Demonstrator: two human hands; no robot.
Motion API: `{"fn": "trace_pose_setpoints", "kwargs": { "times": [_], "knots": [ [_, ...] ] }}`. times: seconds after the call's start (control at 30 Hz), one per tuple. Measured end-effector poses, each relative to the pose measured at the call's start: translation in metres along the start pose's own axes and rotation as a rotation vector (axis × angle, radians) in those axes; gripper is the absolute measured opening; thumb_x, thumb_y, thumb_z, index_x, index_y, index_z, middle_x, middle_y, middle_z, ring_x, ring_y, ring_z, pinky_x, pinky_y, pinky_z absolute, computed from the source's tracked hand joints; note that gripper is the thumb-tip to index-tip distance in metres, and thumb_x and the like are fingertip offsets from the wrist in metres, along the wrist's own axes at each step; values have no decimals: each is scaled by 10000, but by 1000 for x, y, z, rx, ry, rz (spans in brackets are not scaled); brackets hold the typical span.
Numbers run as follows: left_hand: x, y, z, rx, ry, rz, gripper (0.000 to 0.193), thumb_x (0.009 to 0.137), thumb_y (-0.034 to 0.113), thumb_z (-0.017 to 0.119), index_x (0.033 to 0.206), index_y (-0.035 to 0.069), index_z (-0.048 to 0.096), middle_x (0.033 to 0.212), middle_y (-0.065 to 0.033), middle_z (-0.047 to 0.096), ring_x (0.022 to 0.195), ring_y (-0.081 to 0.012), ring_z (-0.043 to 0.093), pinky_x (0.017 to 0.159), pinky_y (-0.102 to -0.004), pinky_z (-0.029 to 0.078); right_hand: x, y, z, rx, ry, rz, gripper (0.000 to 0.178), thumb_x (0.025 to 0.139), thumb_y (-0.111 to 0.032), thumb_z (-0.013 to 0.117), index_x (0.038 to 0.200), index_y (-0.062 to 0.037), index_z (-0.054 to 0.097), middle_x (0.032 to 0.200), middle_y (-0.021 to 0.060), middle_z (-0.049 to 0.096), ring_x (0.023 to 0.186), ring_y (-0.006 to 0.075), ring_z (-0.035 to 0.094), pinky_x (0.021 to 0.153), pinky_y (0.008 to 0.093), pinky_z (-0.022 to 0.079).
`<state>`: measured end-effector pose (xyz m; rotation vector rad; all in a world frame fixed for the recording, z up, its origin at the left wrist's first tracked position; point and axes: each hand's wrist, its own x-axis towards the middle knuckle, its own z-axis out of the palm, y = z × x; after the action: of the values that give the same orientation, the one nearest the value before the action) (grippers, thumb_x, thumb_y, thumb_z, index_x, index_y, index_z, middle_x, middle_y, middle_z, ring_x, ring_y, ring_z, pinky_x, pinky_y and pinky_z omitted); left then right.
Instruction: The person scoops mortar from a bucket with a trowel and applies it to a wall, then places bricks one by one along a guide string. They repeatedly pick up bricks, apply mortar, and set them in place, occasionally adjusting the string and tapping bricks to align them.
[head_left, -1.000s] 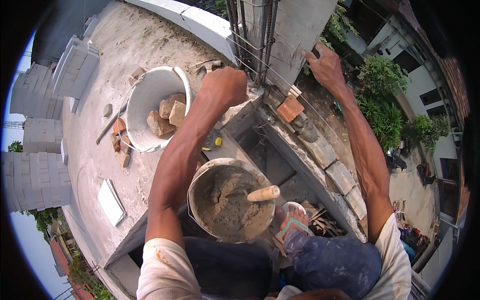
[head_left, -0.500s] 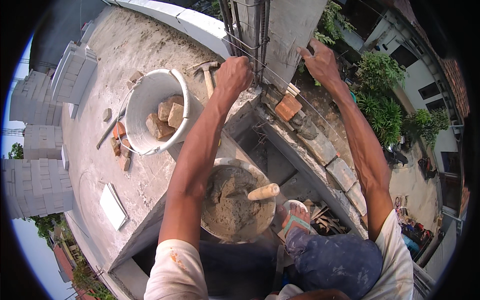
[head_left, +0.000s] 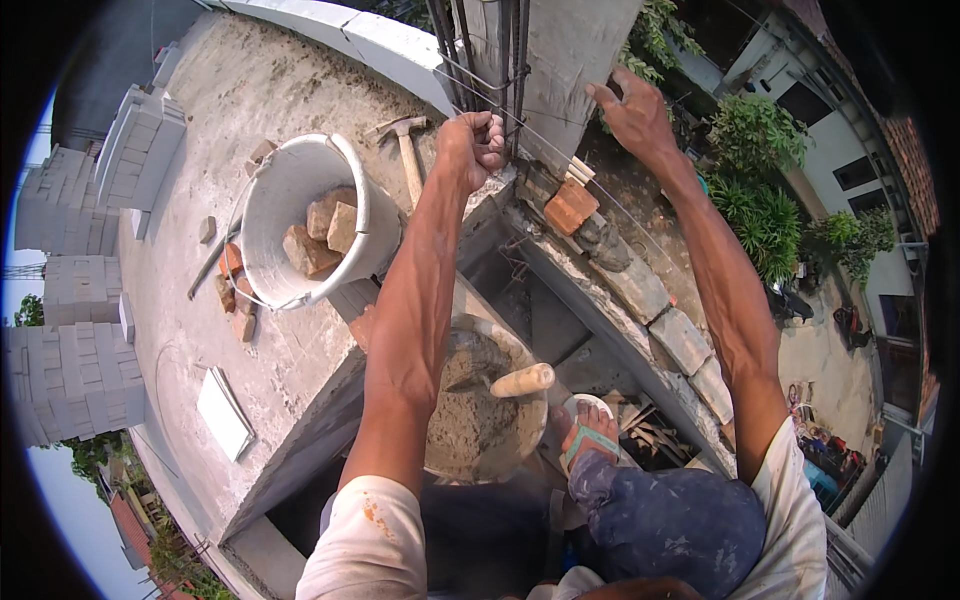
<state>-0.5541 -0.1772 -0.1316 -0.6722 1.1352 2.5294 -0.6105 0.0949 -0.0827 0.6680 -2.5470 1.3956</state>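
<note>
My left hand is closed, its fingers curled, beside the upright steel bars of a column; whatever it may hold is hidden. My right hand has its fingers apart next to the edge of a grey board behind the bars. A thin string stretches from the bars over a low wall of blocks. Along that wall sit a red brick piece and a lump of mortar. Below my left forearm, a bucket of mortar holds a wooden-handled tool, its blade buried.
A white bucket with brick pieces stands on the concrete slab, beside a hammer. White tiles lie near the slab's edge. Pale blocks are stacked at the left. The ground drops away at the right.
My left hand has turned so its curled fingertips show, and its forearm has shifted right over the mortar bucket. My right hand has moved slightly up and left.
</note>
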Motion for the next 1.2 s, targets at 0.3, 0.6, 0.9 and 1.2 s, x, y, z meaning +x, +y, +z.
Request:
{"fn": "trace_pose_setpoints", "kwargs": {
  "times": [0.3, 0.6, 0.9, 1.2],
  "knots": [
    [-4, -5, 34, 668, 144, 222, 102, 881, 130, 579, 808, 70, 619, 604, -65, 552, 490, -203, 536, 434, -391, 422, 2, 9, -3, -73, 23, -66, 360, 1027, -273, 669, 1276, -15, 695, 1066, 236, 733, 935, 361, 688, 857, 466, 536],
    [-44, -11, 26, 1806, 439, 798, 192, 830, 94, 663, 904, -80, 695, 921, -333, 721, 905, -539, 720, 806, -591, 585, 1, 9, 1, -13, 44, -20, 388, 1016, -301, 672, 1281, -19, 696, 1072, 249, 741, 935, 374, 705, 859, 466, 543],
    [-25, 45, 46, 1294, 146, 788, 328, 899, 271, 660, 911, -41, 761, 864, -301, 734, 861, -455, 743, 845, -494, 590, 1, 22, 4, 23, 74, -43, 467, 1015, -357, 707, 1354, -39, 664, 970, 173, 754, 730, 224, 690, 741, 402, 556],
    [-4, 13, -20, 1407, 684, 961, 308, 891, 169, 649, 1140, 2, 725, 986, -325, 739, 939, -502, 727, 849, -543, 572, 2, 13, 7, -19, 70, -134, 440, 1022, -369, 681, 1324, -49, 682, 962, 198, 743, 767, 252, 671, 765, 419, 542]
  ]
}}
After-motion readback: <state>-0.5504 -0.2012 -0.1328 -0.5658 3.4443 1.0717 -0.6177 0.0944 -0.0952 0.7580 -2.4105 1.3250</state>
